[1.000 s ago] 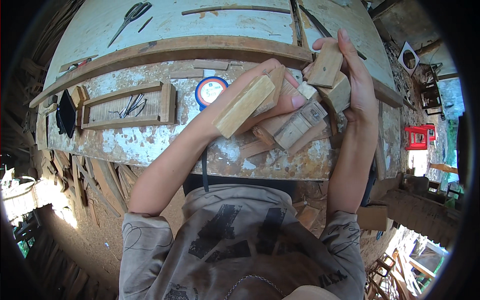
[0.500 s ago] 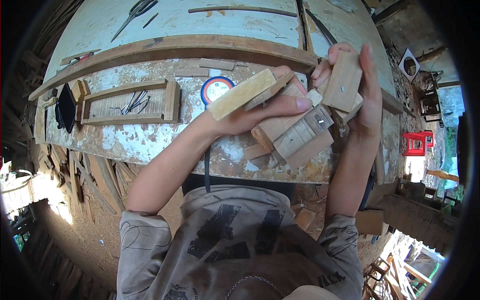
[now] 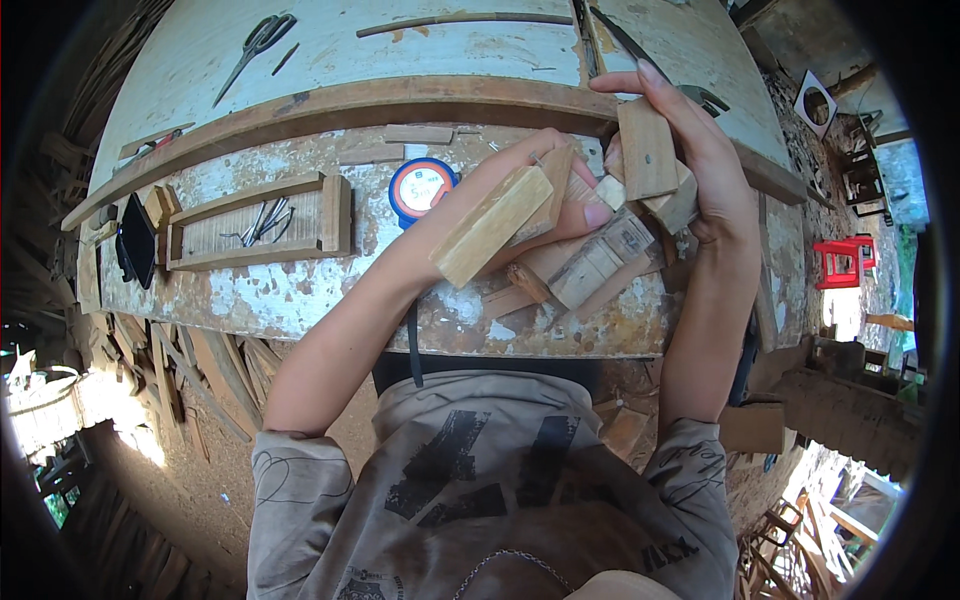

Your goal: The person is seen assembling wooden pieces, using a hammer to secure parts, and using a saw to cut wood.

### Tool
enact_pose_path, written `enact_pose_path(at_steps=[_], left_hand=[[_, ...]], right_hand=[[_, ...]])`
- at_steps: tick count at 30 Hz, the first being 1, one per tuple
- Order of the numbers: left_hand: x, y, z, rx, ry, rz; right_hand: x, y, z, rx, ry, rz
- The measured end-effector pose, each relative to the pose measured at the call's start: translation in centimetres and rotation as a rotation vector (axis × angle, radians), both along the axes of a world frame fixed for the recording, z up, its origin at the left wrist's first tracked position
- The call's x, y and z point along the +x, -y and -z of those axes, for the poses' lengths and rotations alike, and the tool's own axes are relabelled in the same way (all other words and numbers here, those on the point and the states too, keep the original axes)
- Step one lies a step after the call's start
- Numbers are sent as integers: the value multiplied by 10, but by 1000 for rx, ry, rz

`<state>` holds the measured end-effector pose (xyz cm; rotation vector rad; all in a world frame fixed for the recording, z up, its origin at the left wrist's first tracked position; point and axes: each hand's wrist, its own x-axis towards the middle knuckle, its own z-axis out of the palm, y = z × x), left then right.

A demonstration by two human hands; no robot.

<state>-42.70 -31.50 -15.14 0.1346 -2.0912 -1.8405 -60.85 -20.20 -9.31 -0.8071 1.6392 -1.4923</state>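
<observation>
Above a paint-worn table [image 3: 270, 300], a person's two hands hold wooden blocks. The left hand [image 3: 570, 222] is curled round wood, thumb pressed against it, a pale block [image 3: 495, 228] lying across the wrist in this view. The right hand [image 3: 712, 170] cups a tan block [image 3: 648, 150], index finger stretched out. Other wood pieces [image 3: 600, 262] lie beneath; a blue tape measure [image 3: 424, 190] and a wooden tray [image 3: 336, 215] of nails [image 3: 264, 222] sit to the left.

Soft daylight, glare both sides, dark fisheye rim
</observation>
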Motion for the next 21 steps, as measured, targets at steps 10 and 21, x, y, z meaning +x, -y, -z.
enact_pose_path(at_steps=[10, 21], left_hand=[[3, -1, -15, -77, 50, -222], [9, -6, -20, -28, 29, -291]], right_hand=[[-9, -7, 5, -371, -68, -169], [1, 4, 14, -422, -502, -4]])
